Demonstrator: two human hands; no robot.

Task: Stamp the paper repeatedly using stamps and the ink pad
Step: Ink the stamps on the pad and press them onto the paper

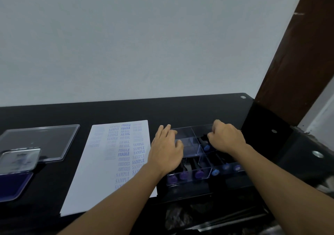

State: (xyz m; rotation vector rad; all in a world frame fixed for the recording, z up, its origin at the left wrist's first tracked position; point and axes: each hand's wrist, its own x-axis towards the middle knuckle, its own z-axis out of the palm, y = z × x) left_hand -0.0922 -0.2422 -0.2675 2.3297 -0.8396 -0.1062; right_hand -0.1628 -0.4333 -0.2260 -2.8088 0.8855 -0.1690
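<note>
A white paper lies on the black table, covered with blue stamped words such as SAMPLE, FRAGILE and AIR MAIL. To its right stands a clear compartmented box holding several black stamps with purple-blue faces. My left hand rests flat on the box's left side, fingers spread. My right hand reaches into a far compartment with its fingers curled around a black stamp. The open ink pad with dark blue ink sits at the far left.
A clear plastic lid lies behind the ink pad. The black table stands against a pale wall. A brown wooden post rises at the right. Dark clutter sits below the table's front edge.
</note>
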